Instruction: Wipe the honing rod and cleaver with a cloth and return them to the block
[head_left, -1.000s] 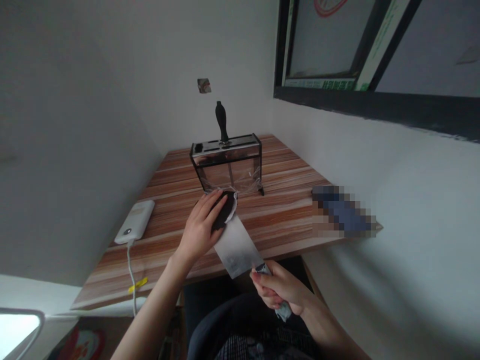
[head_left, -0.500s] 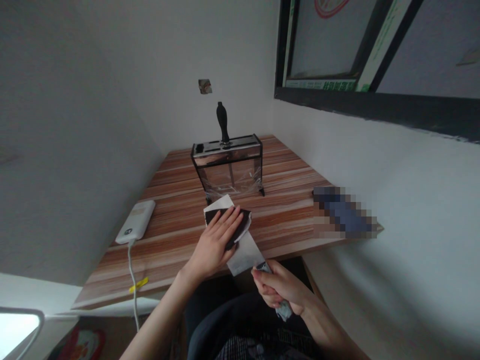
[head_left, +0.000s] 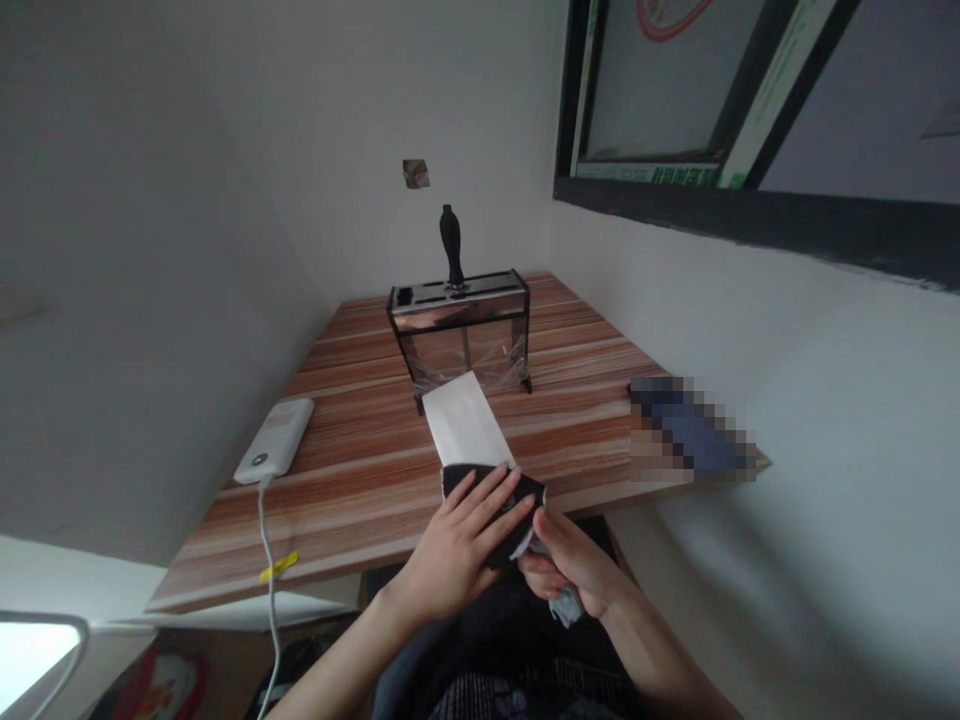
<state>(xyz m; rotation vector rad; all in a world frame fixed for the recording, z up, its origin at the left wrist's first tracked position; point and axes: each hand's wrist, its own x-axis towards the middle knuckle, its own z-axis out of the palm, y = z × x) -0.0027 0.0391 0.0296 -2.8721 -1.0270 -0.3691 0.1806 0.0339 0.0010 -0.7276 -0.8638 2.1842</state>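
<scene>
My right hand (head_left: 570, 570) is wrapped around the handle of a broad, flat-bladed knife, and pale crumpled wrapping (head_left: 567, 606) shows below the fist. The pale rectangular blade (head_left: 469, 420) points up and to the left over the table. My left hand (head_left: 469, 530) presses a black sheet with a light underside, which looks like sandpaper (head_left: 459, 478), across the blade close to the handle. Its fingers lie long over the sheet, and the thumb is mostly hidden. The sheet covers the lower blade, while the end part of the blade is bare.
Beyond the blade stands a clear-sided box with a black frame (head_left: 459, 310) and an upright black handle (head_left: 451, 245). A white power bank (head_left: 276, 440) with a cable (head_left: 266, 560) lies at the left. Yellow tape (head_left: 280, 566) marks the front edge. A blurred-out dark item (head_left: 694, 425) lies right.
My left hand has slid the black sheet down the blade toward the handle, uncovering the far part of the blade. My right hand keeps its grip on the handle.
</scene>
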